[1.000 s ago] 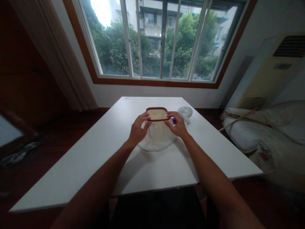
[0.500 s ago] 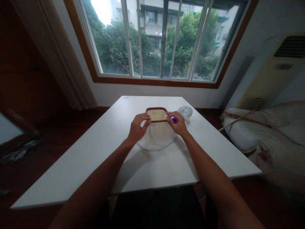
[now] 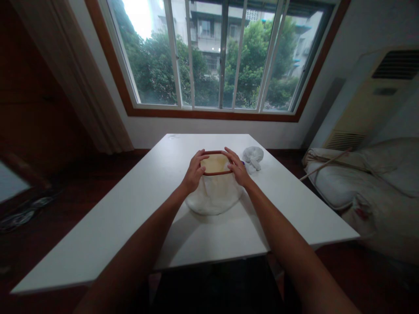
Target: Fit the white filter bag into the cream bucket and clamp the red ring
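Note:
A rounded rectangular hoop with a reddish-brown rim (image 3: 217, 173) is held above the white table, with pale cream fabric (image 3: 214, 163) inside it. White cloth (image 3: 212, 196) hangs below the hoop and spreads on the tabletop. My left hand (image 3: 195, 171) grips the hoop's left side, thumb on the near part and fingers along the far part. My right hand (image 3: 237, 168) holds the right side in the same way, its index finger raised near the far corner. A purple item (image 3: 242, 163) shows slightly behind my right hand.
A bunched whitish bag (image 3: 253, 156) lies on the white table (image 3: 124, 213), right of the hoop. Beyond the table is a wide window. Covered bulky items (image 3: 379, 183) with a stick across them stand at the right, near a tall vented unit (image 3: 363, 100).
Both hands have shifted their grip outward to the hoop's sides, with fingers reaching toward the far rim. The hoop sits slightly lower in view. The purple item is now mostly covered.

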A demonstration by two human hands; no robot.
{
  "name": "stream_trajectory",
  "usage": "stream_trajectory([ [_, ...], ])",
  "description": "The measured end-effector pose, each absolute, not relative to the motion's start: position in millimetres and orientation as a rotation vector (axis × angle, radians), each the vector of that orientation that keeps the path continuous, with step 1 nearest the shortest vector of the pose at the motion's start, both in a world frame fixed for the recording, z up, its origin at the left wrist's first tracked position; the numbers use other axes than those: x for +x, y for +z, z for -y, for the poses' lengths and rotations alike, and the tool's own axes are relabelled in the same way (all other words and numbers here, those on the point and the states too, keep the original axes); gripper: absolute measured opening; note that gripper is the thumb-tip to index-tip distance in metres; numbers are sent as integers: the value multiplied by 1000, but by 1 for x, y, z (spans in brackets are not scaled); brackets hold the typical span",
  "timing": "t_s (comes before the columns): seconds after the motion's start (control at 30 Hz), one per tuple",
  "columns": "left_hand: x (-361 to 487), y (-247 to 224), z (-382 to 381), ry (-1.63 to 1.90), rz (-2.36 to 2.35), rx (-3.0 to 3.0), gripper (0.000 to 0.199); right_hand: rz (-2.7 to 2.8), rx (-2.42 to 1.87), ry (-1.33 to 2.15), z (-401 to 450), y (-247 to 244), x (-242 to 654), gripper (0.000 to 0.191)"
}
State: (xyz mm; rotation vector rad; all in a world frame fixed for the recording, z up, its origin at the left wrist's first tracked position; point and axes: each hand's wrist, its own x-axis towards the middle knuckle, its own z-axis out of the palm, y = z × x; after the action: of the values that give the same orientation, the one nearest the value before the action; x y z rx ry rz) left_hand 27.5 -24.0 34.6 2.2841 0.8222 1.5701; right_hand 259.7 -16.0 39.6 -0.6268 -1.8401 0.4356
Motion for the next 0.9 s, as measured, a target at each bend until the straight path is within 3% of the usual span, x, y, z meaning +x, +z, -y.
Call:
stream_trajectory([
  [0.37,28,29,17,1536,-815,2164,46,1799,-694,606,13,38,260,56],
  [0.6,31,18,21,1517,-806,2118,65,1727,-653,716,18,30,251,88],
  [0.9,35,21,24,1564,-829,2060,61,1675,-683,708,15,28,247,76],
])
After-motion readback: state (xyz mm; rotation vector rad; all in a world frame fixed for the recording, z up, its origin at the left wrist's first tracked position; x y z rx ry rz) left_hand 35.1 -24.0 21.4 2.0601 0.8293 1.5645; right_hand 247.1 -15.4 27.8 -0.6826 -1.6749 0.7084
